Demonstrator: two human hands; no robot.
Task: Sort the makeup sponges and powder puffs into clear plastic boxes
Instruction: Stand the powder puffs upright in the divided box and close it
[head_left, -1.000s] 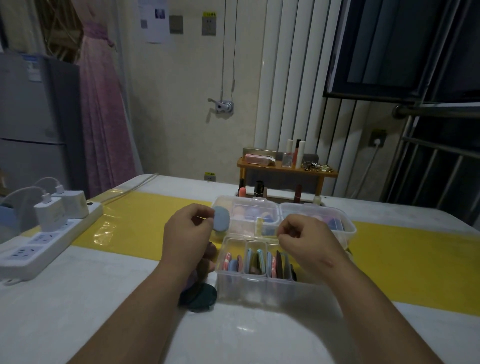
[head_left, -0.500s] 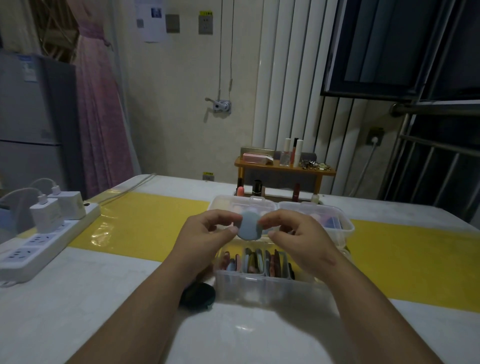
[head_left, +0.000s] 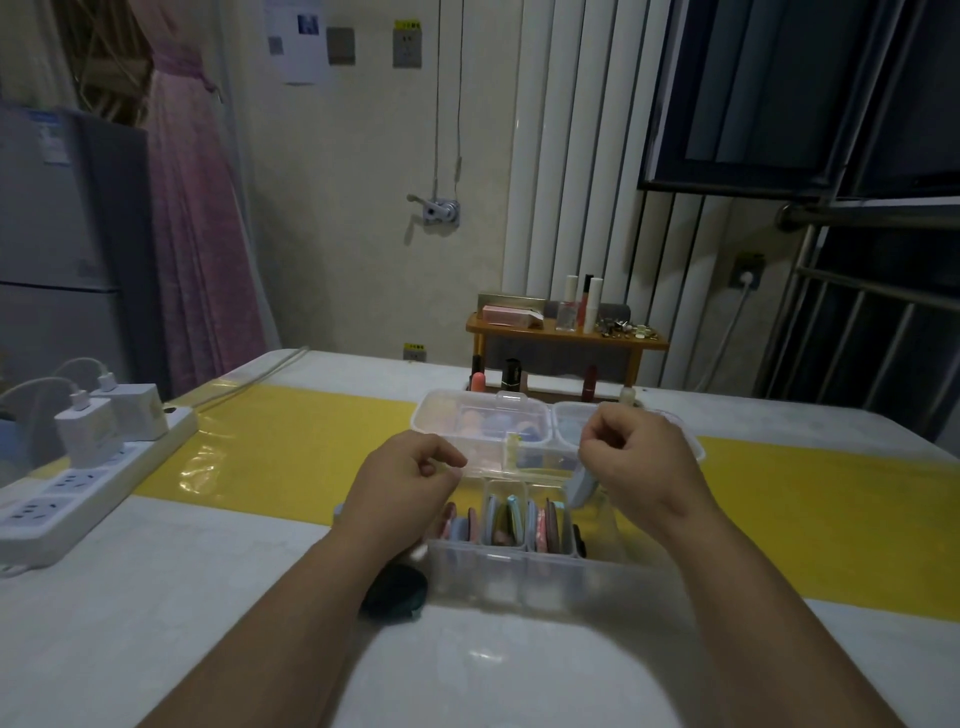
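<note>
My right hand (head_left: 636, 462) pinches a light blue powder puff (head_left: 579, 489) on edge, just above the right end of the near clear box (head_left: 519, 569). That box has dividers, and several puffs stand upright in its compartments. My left hand (head_left: 408, 480) hovers over the box's left end with loosely curled fingers and holds nothing. A dark round puff (head_left: 396, 591) lies on the table beside the box, partly under my left forearm. Two more clear boxes, one on the left (head_left: 441, 415) and one on the right (head_left: 569, 423), sit behind, with pink and blue sponges inside.
A white power strip (head_left: 78, 467) with chargers lies at the table's left edge. A small wooden shelf (head_left: 566, 338) with bottles and lipsticks stands at the far edge. A yellow runner (head_left: 291, 441) crosses the white table.
The blue puff went from my left hand to both hands and is now in my right hand alone, lowered toward the near box's right end. My left hand drew back left.
</note>
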